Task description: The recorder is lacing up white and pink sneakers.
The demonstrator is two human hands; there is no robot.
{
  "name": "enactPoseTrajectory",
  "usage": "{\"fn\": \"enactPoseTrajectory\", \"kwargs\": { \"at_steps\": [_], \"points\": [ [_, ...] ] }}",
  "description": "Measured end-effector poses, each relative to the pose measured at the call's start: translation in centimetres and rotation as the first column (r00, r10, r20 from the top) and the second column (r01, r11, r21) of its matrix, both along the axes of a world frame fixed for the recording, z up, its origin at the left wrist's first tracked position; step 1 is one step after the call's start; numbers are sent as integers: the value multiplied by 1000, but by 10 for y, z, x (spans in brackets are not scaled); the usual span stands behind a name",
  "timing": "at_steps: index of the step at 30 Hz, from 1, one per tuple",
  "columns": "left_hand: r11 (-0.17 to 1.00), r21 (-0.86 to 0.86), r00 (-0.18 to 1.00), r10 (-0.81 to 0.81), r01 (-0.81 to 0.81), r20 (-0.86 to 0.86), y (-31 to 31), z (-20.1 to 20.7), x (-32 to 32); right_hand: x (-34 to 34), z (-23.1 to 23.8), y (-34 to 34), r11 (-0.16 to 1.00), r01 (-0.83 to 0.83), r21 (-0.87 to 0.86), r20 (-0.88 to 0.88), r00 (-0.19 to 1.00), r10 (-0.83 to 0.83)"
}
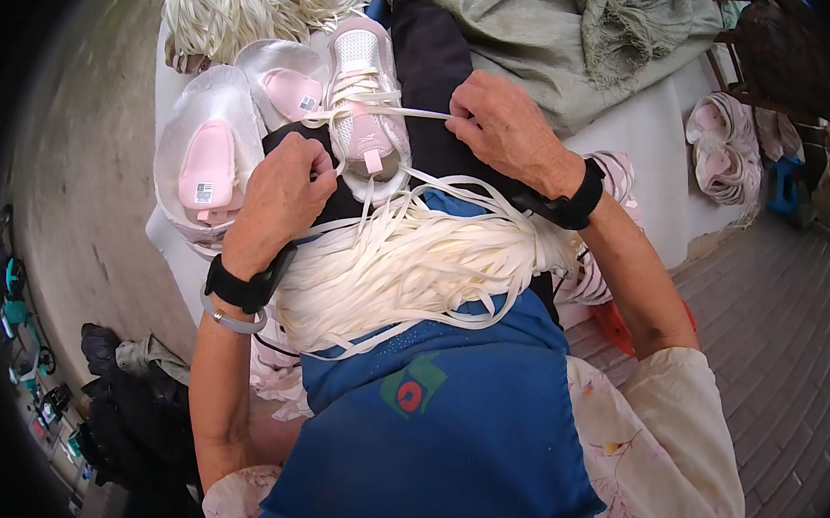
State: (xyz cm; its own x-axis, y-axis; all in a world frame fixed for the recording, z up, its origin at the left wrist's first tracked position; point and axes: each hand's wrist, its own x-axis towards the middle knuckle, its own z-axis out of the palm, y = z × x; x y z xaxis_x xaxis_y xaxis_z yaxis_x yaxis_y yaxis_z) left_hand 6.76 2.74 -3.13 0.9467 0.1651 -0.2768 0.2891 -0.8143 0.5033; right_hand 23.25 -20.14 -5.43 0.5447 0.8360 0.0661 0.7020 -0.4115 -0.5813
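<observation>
A pink and white sneaker (357, 132) lies on my lap with its toe pointing away, partly laced with a cream flat shoelace (416, 113). My right hand (503, 130) is closed in a pinch on that lace and holds it stretched straight out to the right of the shoe. Beside the shoe's left side, my left hand (290, 185) is closed with its fingers curled; a lace strand runs close to the fingertips, but what they hold is hidden. A thick bundle of cream shoelaces (414, 269) lies across my blue apron (440, 453), just below the shoe.
Two white shoe shells with pink insoles (208, 163) lie at the left. Another lace bundle (245, 6) is at the far left, near a grey-green sack (556, 38). Stacked pink shoe parts (723, 151) stand at the right. Someone's dark-clothed leg (430, 48) reaches in from behind.
</observation>
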Motion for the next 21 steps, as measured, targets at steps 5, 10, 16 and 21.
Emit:
{"fn": "enactPoseTrajectory", "kwargs": {
  "at_steps": [5,10,16,21],
  "points": [
    [978,-109,983,170,-177,-73,1,14,-5,17,44,-6,993,120,15,-661,746,-80],
    [993,101,996,-69,64,51,-6,7,-13,26,63,-12,954,267,133,-893,449,-1],
    [994,-94,998,48,-51,-40,14,7,-12,20,54,-12,922,328,207,-911,408,59],
    [744,-538,914,262,-396,-309,49,61,-17,19,68,-21,913,363,183,-953,292,75]
  ]
}}
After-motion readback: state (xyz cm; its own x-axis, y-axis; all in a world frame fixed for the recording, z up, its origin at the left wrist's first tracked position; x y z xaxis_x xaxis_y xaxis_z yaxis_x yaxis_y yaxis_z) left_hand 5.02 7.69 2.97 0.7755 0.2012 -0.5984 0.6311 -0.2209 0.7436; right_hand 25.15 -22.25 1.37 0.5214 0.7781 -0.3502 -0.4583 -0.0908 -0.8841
